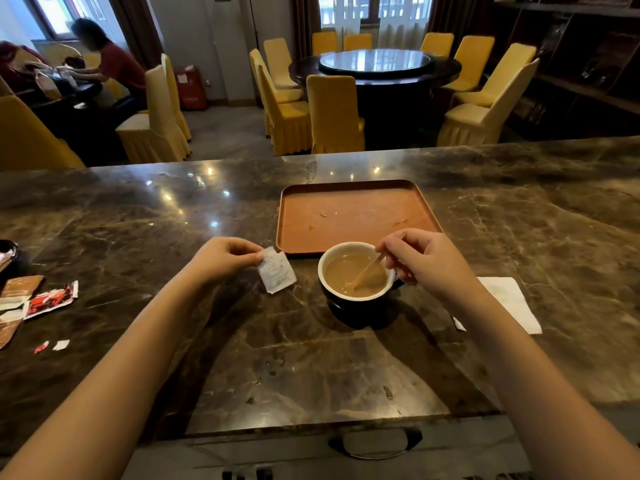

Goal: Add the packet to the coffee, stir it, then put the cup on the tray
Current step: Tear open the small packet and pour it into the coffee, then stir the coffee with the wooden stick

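Head view: right hand (420, 258) pinches stirrer (367, 270) in cup (356, 271) (milky coffee); left hand (221, 258) pinches packet (277, 274).

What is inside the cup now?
The cup holds light brown coffee and a wooden stirrer, held by the right hand. The stirrer's tip and the cup's bottom are hidden under the liquid.

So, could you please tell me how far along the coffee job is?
Done, it seems: the packet in the left hand is torn open. In hand: the right hand holds the stirrer in the cup. Left: cup onto the tray.
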`<action>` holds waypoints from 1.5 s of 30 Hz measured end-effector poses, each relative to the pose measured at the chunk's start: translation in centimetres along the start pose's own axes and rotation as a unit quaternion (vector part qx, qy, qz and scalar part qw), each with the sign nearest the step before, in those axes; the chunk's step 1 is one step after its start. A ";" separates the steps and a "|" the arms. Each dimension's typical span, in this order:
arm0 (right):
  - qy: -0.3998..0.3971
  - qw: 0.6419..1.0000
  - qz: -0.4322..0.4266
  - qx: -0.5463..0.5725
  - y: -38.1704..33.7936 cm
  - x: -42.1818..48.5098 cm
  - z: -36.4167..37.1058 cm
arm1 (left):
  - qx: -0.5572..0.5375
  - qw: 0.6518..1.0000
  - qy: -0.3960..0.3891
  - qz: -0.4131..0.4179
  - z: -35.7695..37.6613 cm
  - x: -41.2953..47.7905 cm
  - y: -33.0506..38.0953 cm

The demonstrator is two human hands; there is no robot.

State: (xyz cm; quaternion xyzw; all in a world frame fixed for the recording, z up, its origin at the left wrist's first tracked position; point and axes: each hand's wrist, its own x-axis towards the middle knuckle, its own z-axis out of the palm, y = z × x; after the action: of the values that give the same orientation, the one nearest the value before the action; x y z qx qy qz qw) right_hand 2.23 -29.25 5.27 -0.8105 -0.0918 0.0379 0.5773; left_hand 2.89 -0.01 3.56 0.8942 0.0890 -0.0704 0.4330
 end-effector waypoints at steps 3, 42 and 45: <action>0.041 0.996 -0.039 -0.072 0.1 -0.7 0.0 | 0.020 0.999 0.021 -0.016 0.6 0.9 -1.0; 0.100 0.966 -0.085 -0.222 -1.2 -0.9 0.1 | 0.351 0.930 0.103 -0.019 5.2 -1.3 -6.0; 0.130 0.964 -0.109 -0.203 -0.6 -0.3 0.9 | 0.357 0.928 0.108 -0.016 5.3 -1.3 -6.0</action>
State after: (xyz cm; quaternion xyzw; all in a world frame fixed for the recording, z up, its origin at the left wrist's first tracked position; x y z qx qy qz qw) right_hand 1.71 -28.24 5.53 -0.8937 -0.1094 -0.1499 0.4085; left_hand 0.02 -0.61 -3.98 0.9903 0.1187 -0.0080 0.0722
